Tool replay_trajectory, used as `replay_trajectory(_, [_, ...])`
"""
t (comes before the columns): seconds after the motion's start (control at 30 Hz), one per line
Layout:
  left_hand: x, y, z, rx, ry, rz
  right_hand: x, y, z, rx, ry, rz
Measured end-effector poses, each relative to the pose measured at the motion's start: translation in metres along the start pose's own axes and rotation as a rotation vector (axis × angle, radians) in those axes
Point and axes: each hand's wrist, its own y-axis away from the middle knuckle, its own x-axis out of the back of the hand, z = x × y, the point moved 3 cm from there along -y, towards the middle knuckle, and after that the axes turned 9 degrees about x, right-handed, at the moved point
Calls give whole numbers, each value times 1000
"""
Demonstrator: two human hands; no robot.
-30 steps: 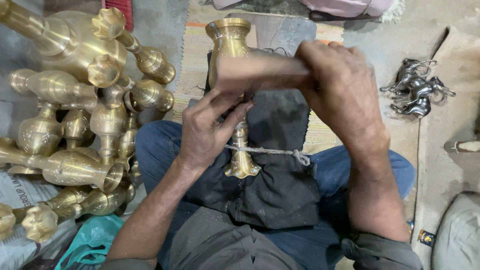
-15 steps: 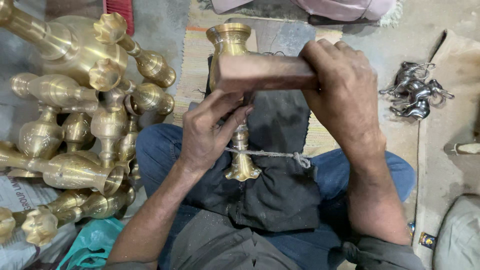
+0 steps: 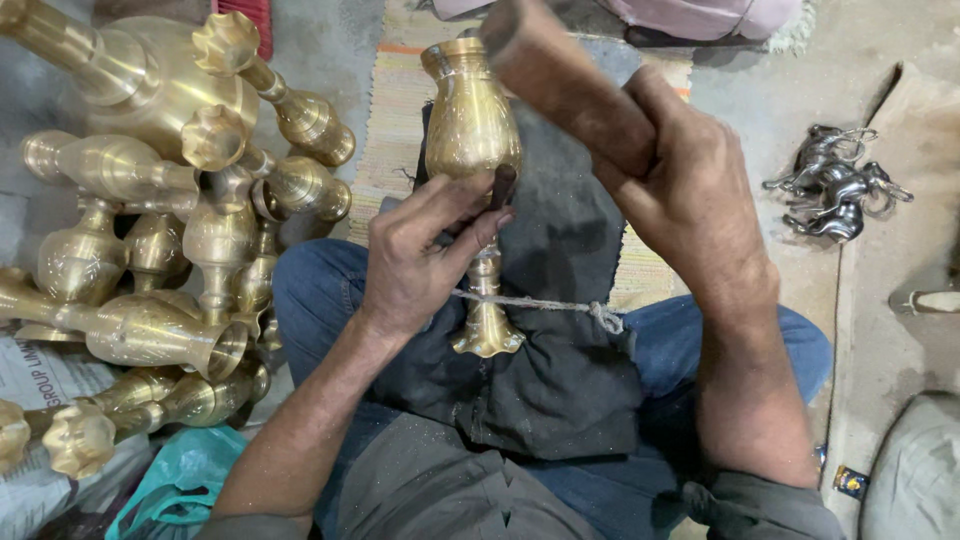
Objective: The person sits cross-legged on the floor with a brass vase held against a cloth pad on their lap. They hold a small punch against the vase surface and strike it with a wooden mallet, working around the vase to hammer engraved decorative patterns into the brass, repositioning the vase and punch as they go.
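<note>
Vase (image 3: 472, 130) on lap, vases (image 3: 170, 220) left

The right hand (image 3: 700, 200) now holds the wooden mallet (image 3: 565, 85) lifted and angled up and away, clear of the chisel (image 3: 500, 187), where before it lay level across the brass vase (image 3: 470, 130), whose engraved body is now uncovered.

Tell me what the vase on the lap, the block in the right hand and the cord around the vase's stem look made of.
Vase: likely brass, golden with bright glints and fine engraved pattern. Block in the right hand: looks like wood, matte brown, no shine; blurred, so not certain. Cord: pale twisted fibre, knotted at the side, probably cotton or jute.
</note>
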Motion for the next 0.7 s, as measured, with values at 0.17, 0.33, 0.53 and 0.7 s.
replay_trajectory(0.17, [1,1,-1,-23,44,-25,1,0,-5,127,159,5])
replay_trajectory(0.33, [-1,0,-5,-19,82,-30,0,1,-5,175,306,23])
replay_trajectory(0.53, [-1,1,-8,-34,70,-35,0,4,-6,227,364,-15])
replay_trajectory(0.7, [1,1,-9,-25,57,-36,-2,4,-10,303,498,3])
